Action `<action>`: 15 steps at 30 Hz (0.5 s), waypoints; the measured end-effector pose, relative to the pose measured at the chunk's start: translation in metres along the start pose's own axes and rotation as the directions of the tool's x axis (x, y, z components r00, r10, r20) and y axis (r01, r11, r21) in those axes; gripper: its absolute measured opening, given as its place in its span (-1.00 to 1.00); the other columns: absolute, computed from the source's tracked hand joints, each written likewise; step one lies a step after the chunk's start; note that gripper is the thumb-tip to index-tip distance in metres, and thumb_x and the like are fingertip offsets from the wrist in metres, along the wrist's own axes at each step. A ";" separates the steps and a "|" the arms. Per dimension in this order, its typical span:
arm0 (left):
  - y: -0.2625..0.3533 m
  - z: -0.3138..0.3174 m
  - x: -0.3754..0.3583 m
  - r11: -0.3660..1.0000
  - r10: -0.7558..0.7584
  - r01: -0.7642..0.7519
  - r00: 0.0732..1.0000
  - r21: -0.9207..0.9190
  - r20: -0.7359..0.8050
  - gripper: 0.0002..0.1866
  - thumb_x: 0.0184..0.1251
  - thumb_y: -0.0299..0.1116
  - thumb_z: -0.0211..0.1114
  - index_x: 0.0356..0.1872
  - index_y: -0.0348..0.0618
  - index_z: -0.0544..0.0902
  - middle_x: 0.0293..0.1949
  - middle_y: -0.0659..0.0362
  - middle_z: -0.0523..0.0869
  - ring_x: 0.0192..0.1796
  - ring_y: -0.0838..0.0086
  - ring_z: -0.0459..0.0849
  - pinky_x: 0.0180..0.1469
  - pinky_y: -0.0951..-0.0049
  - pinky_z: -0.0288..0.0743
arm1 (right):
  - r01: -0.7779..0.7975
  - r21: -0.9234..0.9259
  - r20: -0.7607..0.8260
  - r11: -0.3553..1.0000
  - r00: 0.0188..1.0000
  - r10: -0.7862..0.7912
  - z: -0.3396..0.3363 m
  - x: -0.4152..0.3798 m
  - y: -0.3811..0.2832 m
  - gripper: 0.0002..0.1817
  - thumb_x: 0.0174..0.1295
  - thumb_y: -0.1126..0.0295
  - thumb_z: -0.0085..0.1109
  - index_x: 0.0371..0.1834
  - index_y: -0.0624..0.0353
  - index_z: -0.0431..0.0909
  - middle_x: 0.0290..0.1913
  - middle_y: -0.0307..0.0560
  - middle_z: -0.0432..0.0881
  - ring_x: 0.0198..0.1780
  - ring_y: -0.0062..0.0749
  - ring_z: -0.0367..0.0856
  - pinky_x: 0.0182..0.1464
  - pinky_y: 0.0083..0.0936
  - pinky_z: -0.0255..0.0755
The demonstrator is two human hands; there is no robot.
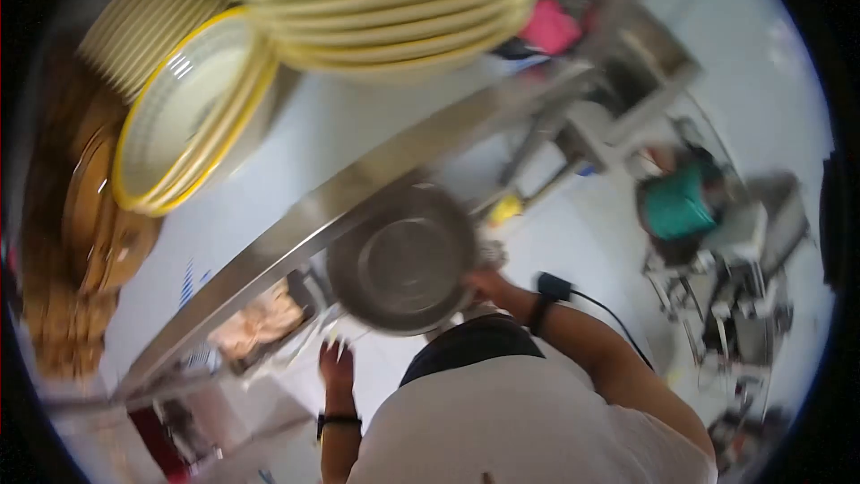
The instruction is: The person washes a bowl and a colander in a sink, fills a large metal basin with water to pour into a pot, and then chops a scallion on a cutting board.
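A round grey metal basin [410,260] is tilted in front of me, just under the edge of the steel shelf [305,215]. The fingers of my right hand [488,285] are closed on its right rim, and the inside of the bowl shows nothing in it. To the lower left, my left hand [337,362] is apart from the basin, its fingers stretched out and nothing seen in them. A tray of pale pinkish pieces [260,321], too blurred to name, lies beyond this hand below the shelf.
Stacks of cream bowls [394,18] with yellow rims crowd the shelf, beside brown bowls [94,215]. A steel sink [645,63] stands at the upper right. A person in a teal garment [678,202] is to the right, near metal equipment [735,314].
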State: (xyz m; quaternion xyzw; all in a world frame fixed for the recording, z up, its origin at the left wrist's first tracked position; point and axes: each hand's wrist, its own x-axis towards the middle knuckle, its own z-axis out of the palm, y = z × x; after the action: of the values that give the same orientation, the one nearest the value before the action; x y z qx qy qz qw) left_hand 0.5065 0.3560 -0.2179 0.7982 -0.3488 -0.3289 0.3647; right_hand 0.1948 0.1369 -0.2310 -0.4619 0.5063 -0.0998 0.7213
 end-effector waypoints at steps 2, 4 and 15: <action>-0.061 -0.007 -0.017 0.935 0.204 -0.196 0.979 0.295 0.006 -0.61 0.09 -0.39 0.05 -0.04 -0.34 0.38 -0.02 -0.04 0.45 0.06 0.17 0.36 0.09 0.37 0.25 | 0.606 -0.251 0.219 0.755 0.795 -0.565 0.019 -0.012 -0.026 -0.81 0.09 0.34 -0.06 -0.30 0.19 0.43 -0.46 -0.06 0.50 -0.49 -0.32 0.50 -0.45 -0.45 0.40; -0.131 0.001 -0.012 0.990 0.062 -0.071 0.995 -0.119 -0.081 -0.63 0.08 -0.33 0.04 -0.12 -0.38 0.45 0.00 -0.10 0.42 0.11 0.10 0.30 0.16 0.32 0.15 | 0.805 -0.554 0.365 0.210 0.462 -0.808 0.028 -0.003 -0.022 -0.68 -0.06 0.44 0.14 -0.20 0.16 0.35 -0.38 0.00 0.47 -0.44 -0.14 0.45 -0.31 -0.39 0.40; -0.044 0.046 0.018 0.999 -0.027 0.011 0.946 0.051 0.323 -0.41 0.07 -0.58 0.04 0.14 -0.41 0.03 0.07 -0.20 0.28 0.12 0.26 0.31 -0.03 0.43 0.40 | 0.151 0.642 -0.412 0.751 0.895 0.173 -0.034 -0.162 0.020 -0.56 -0.22 0.54 0.11 -0.18 0.52 0.35 -0.28 0.05 0.51 -0.36 -0.24 0.56 -0.30 -0.32 0.52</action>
State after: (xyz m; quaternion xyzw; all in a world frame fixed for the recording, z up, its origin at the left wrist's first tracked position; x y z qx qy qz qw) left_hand 0.4946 0.3467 -0.2820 0.7452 -0.4041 -0.4506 0.2800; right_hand 0.0849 0.2282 -0.1445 -0.1388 0.5924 -0.3707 0.7017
